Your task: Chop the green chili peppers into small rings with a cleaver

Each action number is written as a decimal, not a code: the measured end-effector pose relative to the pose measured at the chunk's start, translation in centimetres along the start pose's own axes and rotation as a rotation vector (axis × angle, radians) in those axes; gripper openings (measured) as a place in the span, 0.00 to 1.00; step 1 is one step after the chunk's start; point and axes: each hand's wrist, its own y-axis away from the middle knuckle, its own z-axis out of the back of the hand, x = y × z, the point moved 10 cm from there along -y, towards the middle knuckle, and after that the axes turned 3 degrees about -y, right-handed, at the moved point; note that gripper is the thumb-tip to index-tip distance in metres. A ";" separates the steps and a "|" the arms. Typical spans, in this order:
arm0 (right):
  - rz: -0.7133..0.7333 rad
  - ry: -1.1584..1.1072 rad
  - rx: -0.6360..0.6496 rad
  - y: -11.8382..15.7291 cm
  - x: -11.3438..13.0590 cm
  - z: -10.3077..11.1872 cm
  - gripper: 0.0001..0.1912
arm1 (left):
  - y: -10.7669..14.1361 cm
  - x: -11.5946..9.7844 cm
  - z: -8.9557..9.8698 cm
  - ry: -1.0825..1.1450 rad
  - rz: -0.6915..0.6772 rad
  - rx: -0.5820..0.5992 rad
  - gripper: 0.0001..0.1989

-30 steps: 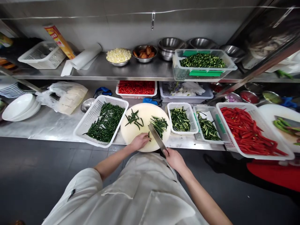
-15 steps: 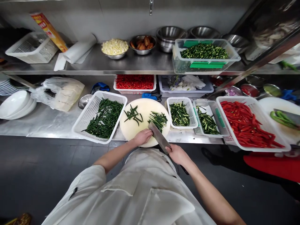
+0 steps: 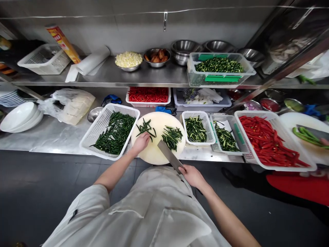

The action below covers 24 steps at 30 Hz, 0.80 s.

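Observation:
On the round white cutting board [image 3: 154, 156] lie two groups of long green chilies. Whole green chilies [image 3: 144, 127] are at the left, cut green chilies [image 3: 171, 137] at the right. My left hand [image 3: 141, 142] is at the near edge of the whole chilies, fingers drawn together; what they pinch, if anything, is hidden. My right hand [image 3: 191, 175] grips the handle of a cleaver [image 3: 169, 154]. Its blade points up and left over the board, just beside the cut chilies.
Left of the board stands a white basket of green chilies [image 3: 86, 144]. At right are a small basket of cut chilies [image 3: 214, 140], a plastic box [image 3: 241, 148] and a basket of red chilies [image 3: 312, 161]. A co-worker's hand [image 3: 324, 141] shows at far right.
My left hand has moved left, from beside the blade to the whole chilies. The cleaver has shifted slightly left and down, away from the cut chilies. The view has tilted a little upward.

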 end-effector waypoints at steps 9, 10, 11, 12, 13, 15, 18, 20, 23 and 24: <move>-0.131 0.225 -0.070 1.2 0.8 2.1 0.19 | 2.7 -10.9 -6.7 0.084 -0.262 0.179 0.13; -0.128 0.238 -0.069 1.4 1.1 2.3 0.19 | 2.7 -11.4 -7.0 0.086 -0.268 0.183 0.13; -0.128 0.244 -0.066 1.5 1.2 2.4 0.19 | 2.8 -11.6 -7.2 0.090 -0.271 0.186 0.13; -0.131 0.244 -0.059 1.5 1.2 2.4 0.19 | 2.7 -11.7 -7.3 0.097 -0.272 0.186 0.13; -0.135 0.239 -0.048 1.3 1.3 2.2 0.19 | 2.7 -11.7 -7.4 0.103 -0.273 0.185 0.13; -0.139 0.223 -0.036 0.2 1.8 1.5 0.19 | 2.7 -11.6 -7.3 0.114 -0.283 0.180 0.13; -0.133 0.207 -0.069 -1.8 3.0 1.0 0.19 | 2.7 -11.5 -7.2 0.121 -0.297 0.168 0.13; -0.121 0.202 -0.081 -2.5 3.5 1.1 0.19 | 2.8 -11.5 -7.2 0.120 -0.304 0.173 0.13; -0.094 0.196 -0.066 -1.9 3.0 1.7 0.19 | 2.8 -11.4 -7.3 0.113 -0.297 0.181 0.13; -0.089 0.186 -0.058 -1.5 2.6 1.8 0.19 | 2.8 -11.4 -7.3 0.112 -0.293 0.182 0.14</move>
